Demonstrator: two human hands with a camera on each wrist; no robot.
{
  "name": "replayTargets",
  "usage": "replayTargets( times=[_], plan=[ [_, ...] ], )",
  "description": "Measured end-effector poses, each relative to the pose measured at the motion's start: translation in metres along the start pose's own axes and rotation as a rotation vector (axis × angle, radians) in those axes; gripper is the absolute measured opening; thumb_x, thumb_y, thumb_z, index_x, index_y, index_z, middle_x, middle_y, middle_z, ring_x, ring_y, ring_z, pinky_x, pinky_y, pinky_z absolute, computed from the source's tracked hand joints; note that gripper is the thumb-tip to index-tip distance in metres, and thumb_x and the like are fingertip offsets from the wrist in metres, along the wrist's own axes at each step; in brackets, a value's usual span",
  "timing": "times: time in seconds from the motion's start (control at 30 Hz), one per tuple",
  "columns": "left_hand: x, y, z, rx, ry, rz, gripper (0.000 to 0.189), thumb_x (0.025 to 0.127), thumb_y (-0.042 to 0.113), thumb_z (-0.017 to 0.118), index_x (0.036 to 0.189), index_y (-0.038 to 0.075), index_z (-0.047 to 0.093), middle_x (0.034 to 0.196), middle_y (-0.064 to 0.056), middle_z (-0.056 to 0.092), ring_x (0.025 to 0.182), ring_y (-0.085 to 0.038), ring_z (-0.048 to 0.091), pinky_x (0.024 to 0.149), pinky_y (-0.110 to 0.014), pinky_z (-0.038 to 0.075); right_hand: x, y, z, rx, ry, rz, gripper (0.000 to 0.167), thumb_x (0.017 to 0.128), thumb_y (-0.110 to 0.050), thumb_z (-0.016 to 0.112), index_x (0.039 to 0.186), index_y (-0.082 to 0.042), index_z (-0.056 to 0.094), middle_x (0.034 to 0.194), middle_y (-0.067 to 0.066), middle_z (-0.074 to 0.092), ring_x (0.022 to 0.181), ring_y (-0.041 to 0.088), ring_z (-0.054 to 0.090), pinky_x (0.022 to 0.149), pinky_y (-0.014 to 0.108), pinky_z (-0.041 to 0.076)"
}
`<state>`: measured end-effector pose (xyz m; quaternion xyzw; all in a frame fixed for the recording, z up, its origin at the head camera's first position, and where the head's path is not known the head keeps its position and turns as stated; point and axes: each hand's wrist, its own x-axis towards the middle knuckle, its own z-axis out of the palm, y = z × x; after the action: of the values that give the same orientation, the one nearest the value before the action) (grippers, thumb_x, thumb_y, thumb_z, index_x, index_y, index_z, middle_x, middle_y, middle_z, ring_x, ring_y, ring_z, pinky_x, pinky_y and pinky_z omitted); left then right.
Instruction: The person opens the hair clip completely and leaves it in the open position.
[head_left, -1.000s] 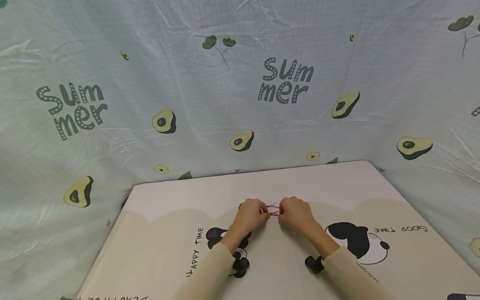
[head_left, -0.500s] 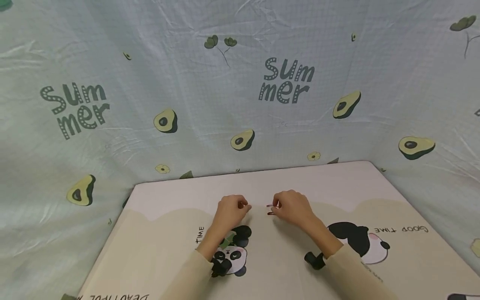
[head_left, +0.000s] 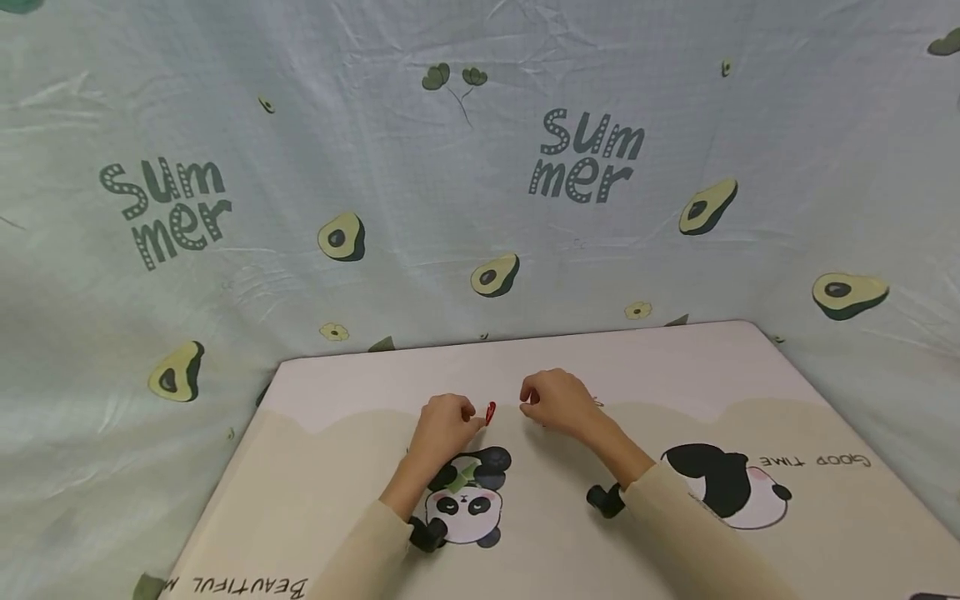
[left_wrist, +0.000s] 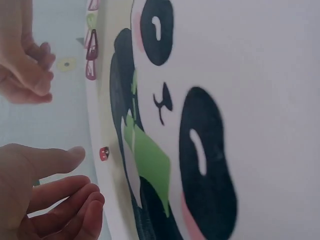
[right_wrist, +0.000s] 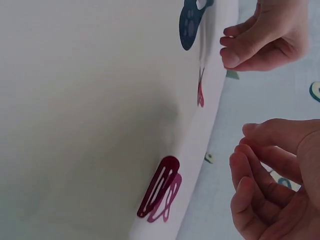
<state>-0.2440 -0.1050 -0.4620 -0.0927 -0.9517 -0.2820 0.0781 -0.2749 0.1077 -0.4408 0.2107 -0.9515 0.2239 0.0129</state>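
A red hair clip (head_left: pixel 491 413) lies on the table just past the fingertips of my left hand (head_left: pixel 444 427). That hand's thumb and fingers stand apart with nothing between them in the left wrist view, the clip (left_wrist: pixel 104 153) beyond them. My right hand (head_left: pixel 558 402) hovers over the table to the right, fingers loosely bent and holding nothing. In the right wrist view a dark red hair clip (right_wrist: pixel 159 186) overlaps a pink hair clip (right_wrist: pixel 167 200) on the table below this hand. Several hair clips (left_wrist: pixel 91 45) form a row in the left wrist view, one light green.
The table cover (head_left: pixel 375 383) carries printed pandas and lettering. Behind it hangs a pale curtain (head_left: pixel 420 183) with avocado prints, which also closes in the sides. A small black device (head_left: pixel 603 502) sits at the right wrist, another (head_left: pixel 427 533) at the left.
My hands, earlier close together with clips between them, have parted, the left moving leftward. The red clip now shows beside the left fingertips. The right hand has shifted slightly up and left.
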Motion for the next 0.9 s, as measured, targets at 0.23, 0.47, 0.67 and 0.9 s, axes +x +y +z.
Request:
replayTargets(
  times=[0.23, 0.47, 0.67, 0.9],
  plan=[
    [0.006, -0.002, 0.009, 0.035, -0.048, 0.003, 0.017, 0.082, 0.015, 0.083, 0.071, 0.006, 0.074, 0.063, -0.002, 0.064, 0.059, -0.015, 0.049, 0.052, -0.025, 0.038, 0.025, -0.011, 0.014, -0.022, -0.087, -0.067, 0.015, 0.091, -0.016, 0.075, 0.106, -0.012, 0.076, 0.085, 0.001, 0.072, 0.076, 0.014, 0.061, 0.072, 0.034, 0.054],
    [0.012, -0.005, 0.017, 0.044, -0.071, 0.021, 0.017, 0.083, 0.016, 0.085, 0.072, 0.006, 0.077, 0.063, -0.001, 0.067, 0.058, -0.013, 0.051, 0.052, -0.023, 0.039, 0.044, -0.01, 0.03, -0.054, -0.13, -0.071, 0.019, 0.091, -0.007, 0.071, 0.108, -0.011, 0.078, 0.095, 0.006, 0.076, 0.086, 0.02, 0.067, 0.082, 0.041, 0.057],
    [0.013, -0.005, 0.017, 0.033, -0.06, 0.018, 0.014, 0.086, 0.014, 0.081, 0.075, 0.005, 0.079, 0.066, -0.003, 0.07, 0.059, -0.013, 0.053, 0.052, -0.023, 0.04, 0.054, -0.005, 0.043, -0.005, -0.143, -0.06, 0.015, 0.091, -0.005, 0.071, 0.101, -0.013, 0.079, 0.095, 0.005, 0.075, 0.086, 0.019, 0.064, 0.082, 0.04, 0.055],
    [0.014, -0.006, 0.018, 0.024, -0.053, 0.004, 0.011, 0.087, 0.01, 0.077, 0.078, 0.004, 0.08, 0.071, -0.006, 0.073, 0.059, -0.014, 0.054, 0.053, -0.023, 0.042, 0.051, -0.002, 0.045, 0.069, -0.108, -0.088, 0.008, 0.088, -0.001, 0.072, 0.09, -0.006, 0.078, 0.085, 0.005, 0.073, 0.076, 0.016, 0.056, 0.074, 0.032, 0.051]
  ],
)
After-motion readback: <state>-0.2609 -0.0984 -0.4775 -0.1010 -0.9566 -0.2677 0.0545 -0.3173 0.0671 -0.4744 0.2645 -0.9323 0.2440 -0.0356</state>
